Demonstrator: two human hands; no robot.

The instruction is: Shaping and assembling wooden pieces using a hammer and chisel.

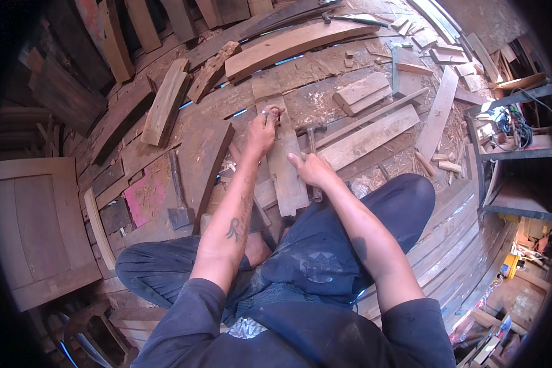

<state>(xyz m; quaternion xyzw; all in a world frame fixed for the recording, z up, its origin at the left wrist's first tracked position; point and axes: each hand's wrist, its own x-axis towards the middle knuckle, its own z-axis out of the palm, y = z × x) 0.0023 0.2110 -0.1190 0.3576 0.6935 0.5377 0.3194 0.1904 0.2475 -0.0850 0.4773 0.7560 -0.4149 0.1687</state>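
Fingers [275, 115] curled, your left hand [264, 127] likely steadies the plank [286, 175] beneath; whether your right hand [313, 170] grips the hammer [312, 141] is unclear.

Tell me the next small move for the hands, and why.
Probably settle the right hand around the hammer handle: it runs under that hand, beside the board, while the left hand is near the board's far end. Whether the handle is already gripped, I can't tell.
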